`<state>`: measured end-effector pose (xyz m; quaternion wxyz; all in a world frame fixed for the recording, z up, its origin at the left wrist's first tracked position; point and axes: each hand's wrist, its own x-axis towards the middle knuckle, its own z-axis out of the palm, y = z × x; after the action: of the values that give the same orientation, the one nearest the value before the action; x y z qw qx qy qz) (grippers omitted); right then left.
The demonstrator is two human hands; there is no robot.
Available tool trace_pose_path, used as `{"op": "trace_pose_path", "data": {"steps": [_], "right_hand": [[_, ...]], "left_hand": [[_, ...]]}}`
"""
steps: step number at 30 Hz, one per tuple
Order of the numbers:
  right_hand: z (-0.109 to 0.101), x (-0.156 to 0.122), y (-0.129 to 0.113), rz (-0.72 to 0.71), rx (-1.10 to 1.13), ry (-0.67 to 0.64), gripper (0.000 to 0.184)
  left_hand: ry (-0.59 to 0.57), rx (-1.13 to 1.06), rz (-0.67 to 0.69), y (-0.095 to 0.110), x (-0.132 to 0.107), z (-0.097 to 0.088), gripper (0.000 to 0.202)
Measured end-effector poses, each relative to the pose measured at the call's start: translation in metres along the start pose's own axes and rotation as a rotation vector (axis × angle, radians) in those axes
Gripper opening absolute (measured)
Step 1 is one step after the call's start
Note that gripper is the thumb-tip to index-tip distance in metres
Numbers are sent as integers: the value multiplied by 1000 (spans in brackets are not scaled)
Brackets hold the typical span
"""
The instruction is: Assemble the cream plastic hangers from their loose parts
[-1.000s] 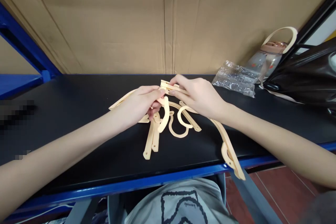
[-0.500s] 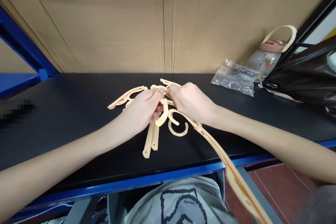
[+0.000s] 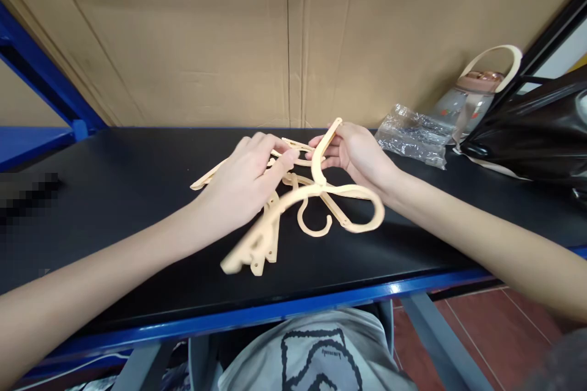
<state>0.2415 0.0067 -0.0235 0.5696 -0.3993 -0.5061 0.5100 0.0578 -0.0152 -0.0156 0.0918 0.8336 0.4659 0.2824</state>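
Observation:
In my right hand (image 3: 360, 153) is a beige plastic folding clothes hanger (image 3: 300, 194), held near the upper end of one part. It hangs over the black tabletop, one arm slanting to the lower left and a loop at the right. My left hand (image 3: 241, 180) is over the other beige hanger parts, thumb and forefinger stretched out with a gap between them; its other fingers are hidden. A curved beige hook (image 3: 314, 233) lies beneath the held hanger. Two flat beige hanger arms (image 3: 270, 247) lie partly covered, closer to the front edge.
A crumpled clear plastic bag (image 3: 410, 134) lies at the back right beside a clear bottle (image 3: 472, 98) with a beige handle. A shiny black bag (image 3: 532, 128) is at the far right. Cardboard (image 3: 197, 36) backs the table, and a blue rail (image 3: 284, 311) runs along the front.
The hanger has turned: its long arm, earlier hanging past the front edge at right, now points lower left. My right hand has rolled palm inward; my left hand has come off the hook.

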Motion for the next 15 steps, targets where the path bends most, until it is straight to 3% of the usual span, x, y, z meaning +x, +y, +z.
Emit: {"op": "trace_pose_path", "data": {"steps": [3,5,9,12,15], "right_hand": [[0,-1,4,-75,6,73,13],[-4,0,5,-179,-131,114,8],[-16,3,-4,-585,-809,136,24],[-22,1,-15,-867,-1327,-8,33],[-23,-3,-21,-1005,-1607,-249,37]], "left_hand": [[-186,-268,-31,8,-5,2,40],[-309,-448,-78,12,-7,3,35],[-396,-671,-233,16,-7,-2,27],[-374,-715,-335,14,-3,-10,22],[-342,-722,-403,7,2,-16,23]]}}
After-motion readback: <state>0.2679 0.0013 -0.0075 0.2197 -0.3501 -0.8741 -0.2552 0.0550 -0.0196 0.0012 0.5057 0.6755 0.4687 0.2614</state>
